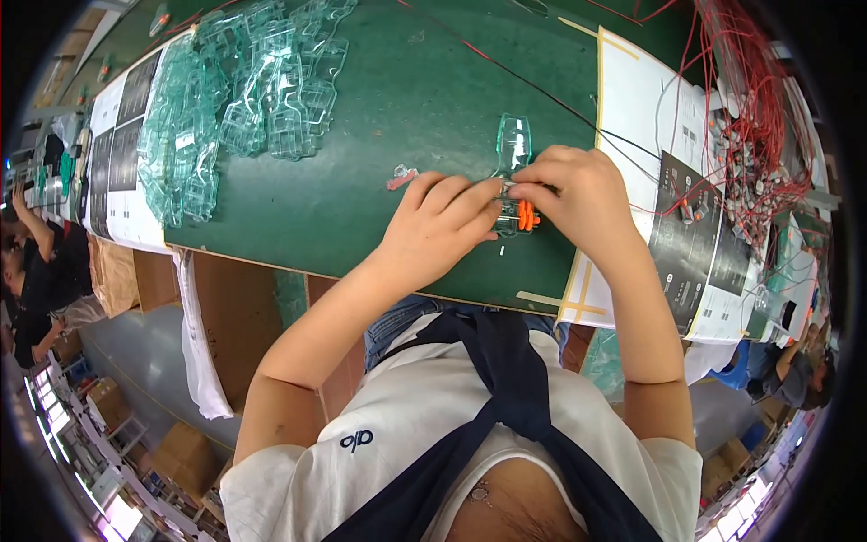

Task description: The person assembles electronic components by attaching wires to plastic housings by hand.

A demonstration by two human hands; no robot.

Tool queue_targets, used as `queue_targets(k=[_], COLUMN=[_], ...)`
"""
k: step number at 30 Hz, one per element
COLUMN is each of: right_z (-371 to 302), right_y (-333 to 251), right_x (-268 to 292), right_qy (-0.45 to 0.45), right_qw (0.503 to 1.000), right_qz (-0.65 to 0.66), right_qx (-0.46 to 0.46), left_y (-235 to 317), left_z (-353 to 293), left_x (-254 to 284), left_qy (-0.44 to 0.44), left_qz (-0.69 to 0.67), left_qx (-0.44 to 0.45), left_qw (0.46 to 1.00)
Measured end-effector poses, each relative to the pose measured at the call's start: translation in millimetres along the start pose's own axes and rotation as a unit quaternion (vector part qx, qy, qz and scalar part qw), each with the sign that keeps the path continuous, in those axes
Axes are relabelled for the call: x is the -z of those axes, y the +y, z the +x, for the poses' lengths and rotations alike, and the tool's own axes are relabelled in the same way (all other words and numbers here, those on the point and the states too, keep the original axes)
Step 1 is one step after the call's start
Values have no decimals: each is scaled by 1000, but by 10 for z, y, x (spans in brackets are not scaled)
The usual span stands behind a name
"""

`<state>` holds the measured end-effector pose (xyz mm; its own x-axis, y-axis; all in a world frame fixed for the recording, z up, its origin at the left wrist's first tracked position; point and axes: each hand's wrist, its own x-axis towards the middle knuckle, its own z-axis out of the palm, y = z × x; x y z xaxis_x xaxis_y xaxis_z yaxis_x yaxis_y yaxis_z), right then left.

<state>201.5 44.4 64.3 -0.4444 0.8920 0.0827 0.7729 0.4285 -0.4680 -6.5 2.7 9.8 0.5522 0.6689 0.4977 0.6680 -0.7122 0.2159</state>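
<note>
A clear greenish plastic shell [514, 137] lies on the green table in front of me, its narrow end pointing away. An orange piece [527, 215] sits at its near end, beside small metal-looking parts. My left hand [442, 221] is closed on the shell's left side, thumb and fingertips pressed against it. My right hand [578, 185] pinches at the shell's middle, its fingertips meeting the left ones. Whatever tiny part lies between the right fingertips is hidden. A small pink and clear scrap [402, 177] rests left of my left hand.
Many clear greenish shells [271, 81] are heaped at the far left of the green table [388, 99]. Red wires with small parts [759, 117] pile up at the right, over printed sheets [632, 81]. A dark red wire [515, 68] crosses the far table. Other people work at both sides.
</note>
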Motion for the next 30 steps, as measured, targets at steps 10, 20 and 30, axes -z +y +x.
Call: queue_targets(k=[10,20,30], right_z=[-633,-629,-455], right_y=[-292,-163,-238], right_x=[-381,-278,-379], right_qy=[55,73,111], right_qw=[997,985,992], right_qz=[-52,67,61], right_qx=[-31,-138,-22], left_y=[-80,34,-10], left_z=[107,65,74], left_x=[-120,-202,-245], left_qy=[-25,-20,13], left_qz=[38,31,28], left_qx=[-50,1,-6], left_qw=[998,999,999])
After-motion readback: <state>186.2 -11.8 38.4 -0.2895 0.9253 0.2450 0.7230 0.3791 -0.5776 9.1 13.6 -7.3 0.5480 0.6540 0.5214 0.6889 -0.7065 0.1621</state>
